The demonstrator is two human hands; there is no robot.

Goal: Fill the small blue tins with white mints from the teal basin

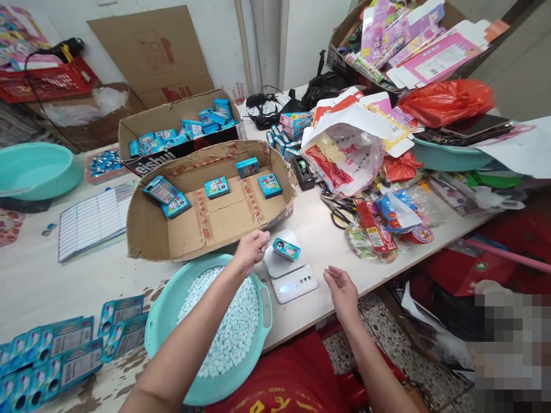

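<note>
A small blue box [286, 249] rests on the plate of a white digital scale [295, 285] whose display is lit. Just left of the scale plate, my left hand [252, 250] has its fingers curled together; anything between them is too small to make out. On the right of the scale, my right hand [342, 291] holds nothing, its fingers loosely extended over the table edge. A turquoise basin [267, 307] full of pale candy pieces [232, 324] lies under my left forearm. Behind it, an open cardboard box [185, 240] contains several blue boxes [270, 184].
Several blue packets [71, 338] are lined up at the lower left. A second carton [129, 129] of blue boxes stands behind. Scissors [340, 215], a tape dispenser [303, 172] and wrappers [379, 226] lie to the right.
</note>
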